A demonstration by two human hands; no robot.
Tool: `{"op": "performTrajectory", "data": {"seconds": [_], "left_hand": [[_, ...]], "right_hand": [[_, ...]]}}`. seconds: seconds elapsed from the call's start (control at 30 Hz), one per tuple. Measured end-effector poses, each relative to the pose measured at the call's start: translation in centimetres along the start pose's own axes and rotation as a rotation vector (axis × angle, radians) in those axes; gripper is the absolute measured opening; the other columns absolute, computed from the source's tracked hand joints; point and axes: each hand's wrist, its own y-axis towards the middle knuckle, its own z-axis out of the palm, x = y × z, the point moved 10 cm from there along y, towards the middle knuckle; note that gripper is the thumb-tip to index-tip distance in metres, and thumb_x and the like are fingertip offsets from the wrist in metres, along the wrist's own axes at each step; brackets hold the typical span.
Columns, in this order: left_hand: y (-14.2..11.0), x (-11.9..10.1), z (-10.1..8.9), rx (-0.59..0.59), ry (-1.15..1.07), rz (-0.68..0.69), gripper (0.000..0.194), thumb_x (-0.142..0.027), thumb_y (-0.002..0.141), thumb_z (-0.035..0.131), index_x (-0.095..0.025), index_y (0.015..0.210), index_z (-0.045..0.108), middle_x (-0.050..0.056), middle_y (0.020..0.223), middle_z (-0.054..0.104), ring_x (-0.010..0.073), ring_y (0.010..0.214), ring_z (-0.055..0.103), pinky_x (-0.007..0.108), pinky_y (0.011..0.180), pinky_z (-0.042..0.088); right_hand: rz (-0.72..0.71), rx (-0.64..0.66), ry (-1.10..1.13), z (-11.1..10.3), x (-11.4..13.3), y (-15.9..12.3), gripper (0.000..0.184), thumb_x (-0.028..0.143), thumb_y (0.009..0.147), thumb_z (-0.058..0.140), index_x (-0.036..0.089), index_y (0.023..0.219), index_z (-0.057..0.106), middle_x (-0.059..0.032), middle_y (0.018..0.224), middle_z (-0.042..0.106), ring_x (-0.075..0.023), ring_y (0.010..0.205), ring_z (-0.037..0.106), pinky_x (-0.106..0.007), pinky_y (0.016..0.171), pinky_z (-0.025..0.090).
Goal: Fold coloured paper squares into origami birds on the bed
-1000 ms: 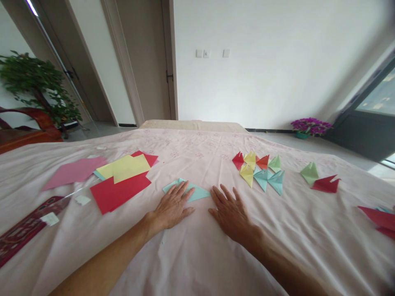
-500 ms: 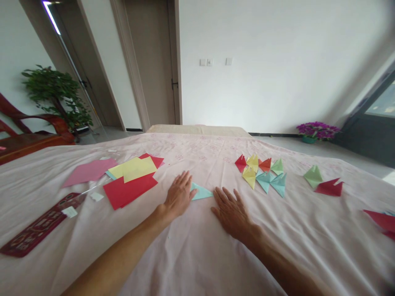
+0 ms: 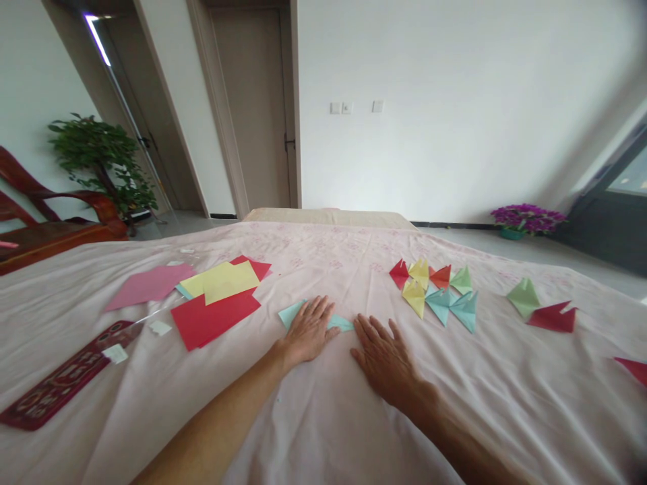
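A folded light-blue sheet of paper [image 3: 290, 314] lies flat on the pink tablecloth [image 3: 323, 417]. My left hand [image 3: 311, 328] rests palm down across its middle, fingers stretched out, hiding part of it. Fingertips of my right hand [image 3: 384, 353] touch the paper's pointed right end, that hand also lying flat. To the right sit several folded paper shapes with notched tops, among them a yellow one [image 3: 414, 298], a blue one [image 3: 464, 310], a green one [image 3: 524, 297] and a dark red one [image 3: 553, 316].
Loose coloured sheets lie to the left: red [image 3: 216, 318], yellow [image 3: 231, 283] and pink [image 3: 151, 285]. Near them is a dark red decorated packet [image 3: 65, 377] with white scraps. A wooden chair [image 3: 75, 219] stands at the far left; purple flowers [image 3: 528, 218] stand by the wall.
My left hand slid right along the blue paper to near its right part, then back left over its middle. My right hand stays at the right tip. The camera view shifted slightly.
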Motion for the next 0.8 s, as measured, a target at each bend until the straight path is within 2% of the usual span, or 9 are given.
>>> {"op": "performTrajectory", "data": {"seconds": [0.17,0.27,0.37,0.43,0.5,0.6,0.7,0.8], "left_hand": [[-0.3,3.1,0.5,0.025,-0.03,-0.089,0.064,-0.055,0.096,0.022,-0.018,0.147,0.027,0.011,0.156,0.022,0.0266,0.145,0.016,0.049,0.115,0.014],[-0.1,5.9,0.8,0.023,-0.068,-0.159,0.062,-0.054,0.095,0.028,-0.019,0.146,0.029,0.01,0.157,0.021,0.0285,0.144,0.016,0.052,0.115,0.011],[0.2,9.1,0.8,-0.01,-0.124,-0.252,0.06,-0.05,0.093,0.038,-0.019,0.144,0.035,0.012,0.154,0.027,0.0319,0.143,0.021,0.055,0.113,0.014],[0.1,11.0,0.4,-0.065,-0.167,-0.303,0.055,-0.045,0.093,0.041,-0.019,0.141,0.041,0.011,0.153,0.031,0.0305,0.143,0.023,0.051,0.114,0.014],[-0.2,12.4,-0.4,-0.133,-0.222,-0.338,0.048,-0.038,0.096,0.034,-0.018,0.137,0.046,0.01,0.149,0.039,0.0251,0.141,0.028,0.043,0.115,0.018],[-1.1,13.3,-1.2,-0.209,-0.327,-0.354,0.045,-0.028,0.096,0.027,-0.018,0.134,0.05,0.009,0.139,0.052,0.019,0.13,0.045,0.033,0.109,0.033],[-1.9,12.9,-1.6,-0.246,-0.413,-0.324,0.045,-0.02,0.089,0.041,-0.021,0.134,0.051,0.006,0.131,0.06,0.0191,0.121,0.055,0.03,0.101,0.041],[-2.4,11.7,-2.0,-0.261,-0.468,-0.268,0.059,-0.01,0.079,0.049,-0.025,0.136,0.048,0.003,0.123,0.065,0.0183,0.114,0.058,0.029,0.097,0.043]], "right_hand": [[0.008,0.016,0.014,0.3,-0.1,0.0,0.053,0.043,0.099,0.028,0.015,0.142,0.042,-0.0102,0.148,0.04,-0.03,0.133,0.037,-0.054,0.112,0.015],[0.009,0.024,0.009,0.6,-0.1,0.1,0.053,0.041,0.099,0.028,0.015,0.143,0.04,-0.0099,0.149,0.038,-0.0304,0.134,0.036,-0.055,0.112,0.013],[0.015,0.035,-0.004,0.9,-0.2,0.1,0.054,0.04,0.097,0.03,0.015,0.144,0.039,-0.0107,0.15,0.037,-0.0319,0.134,0.036,-0.057,0.112,0.012],[0.019,0.037,-0.001,1.1,-0.3,0.0,0.053,0.039,0.097,0.032,0.016,0.144,0.039,-0.0104,0.15,0.036,-0.0323,0.135,0.035,-0.058,0.112,0.012],[0.034,0.037,0.02,1.2,-0.4,-0.3,0.053,0.039,0.097,0.032,0.017,0.145,0.037,-0.0089,0.151,0.034,-0.0318,0.136,0.032,-0.057,0.112,0.012],[0.079,0.034,0.082,1.3,-0.8,-0.6,0.055,0.042,0.098,0.03,0.018,0.147,0.033,-0.0056,0.153,0.03,-0.0289,0.14,0.027,-0.052,0.113,0.015],[0.108,0.04,0.135,1.5,-1.1,-0.8,0.057,0.044,0.098,0.029,0.018,0.148,0.03,-0.0055,0.154,0.028,-0.0271,0.141,0.023,-0.049,0.114,0.015],[0.12,0.052,0.177,1.6,-1.3,-0.6,0.058,0.044,0.097,0.03,0.016,0.147,0.032,-0.008,0.153,0.03,-0.0279,0.141,0.024,-0.05,0.113,0.015]]}}
